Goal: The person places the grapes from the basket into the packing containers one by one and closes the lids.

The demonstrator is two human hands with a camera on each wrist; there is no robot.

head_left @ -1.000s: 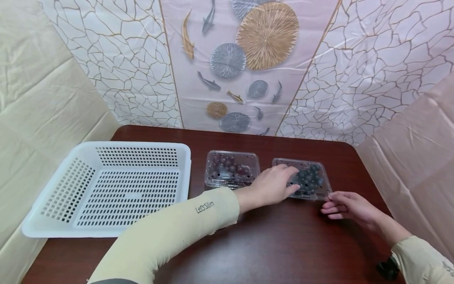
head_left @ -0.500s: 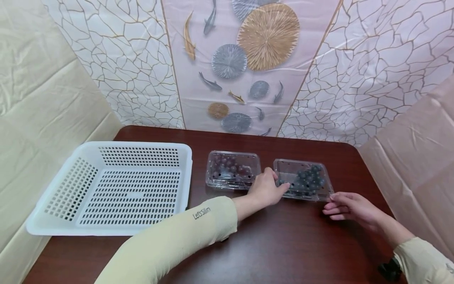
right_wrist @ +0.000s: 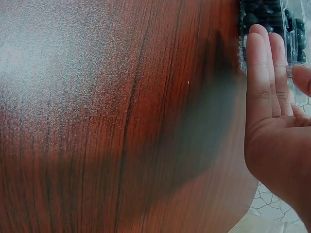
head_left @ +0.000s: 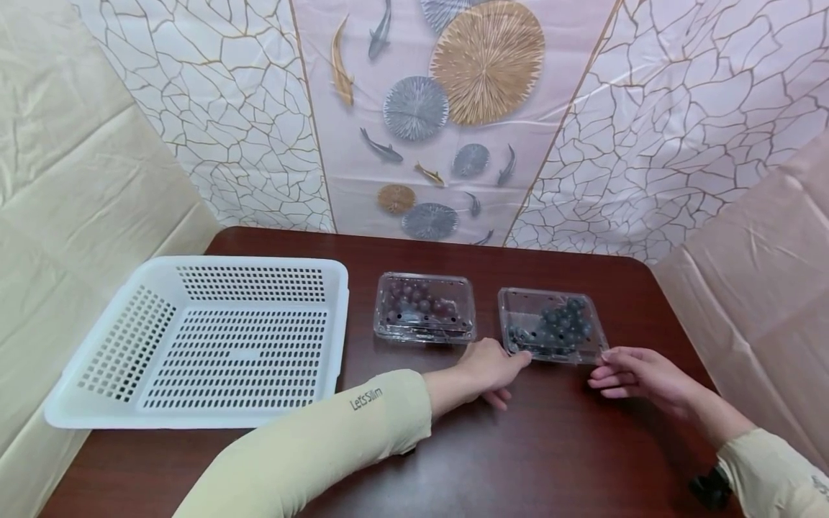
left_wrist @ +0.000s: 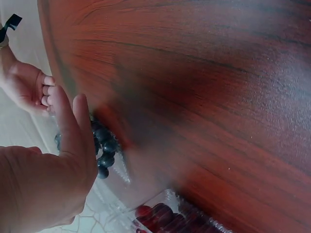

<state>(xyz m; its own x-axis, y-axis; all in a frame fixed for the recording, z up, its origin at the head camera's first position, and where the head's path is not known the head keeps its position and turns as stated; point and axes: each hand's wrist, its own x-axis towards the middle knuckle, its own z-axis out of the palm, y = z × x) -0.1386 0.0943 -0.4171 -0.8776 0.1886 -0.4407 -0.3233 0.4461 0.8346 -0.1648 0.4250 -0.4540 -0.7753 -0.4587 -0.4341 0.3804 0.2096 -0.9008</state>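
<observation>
A clear plastic box [head_left: 527, 306] with perforated lid, holding dark blue-black grapes [head_left: 566, 324], lies on the right of the table. My right hand [head_left: 637, 374] pinches its near right corner between thumb and forefinger; in the right wrist view the other fingers [right_wrist: 260, 77] extend straight along it. At the near left corner is my left hand [head_left: 486, 367], its thumb tip right at the box edge. Two straight fingers [left_wrist: 70, 121] show in the left wrist view; I cannot tell whether the hidden forefinger grips the corner.
A second clear box [head_left: 424, 284] with reddish-purple grapes [head_left: 417, 298] stands just left of the first. A large white perforated basket [head_left: 249, 264] occupies the left of the dark red wooden table [head_left: 492, 453]. Patterned cloth walls [head_left: 259, 108] rise behind.
My left hand has slid from the lid of the right box, past its left side, toward me to the near left corner. The right hand stays at its corner.
</observation>
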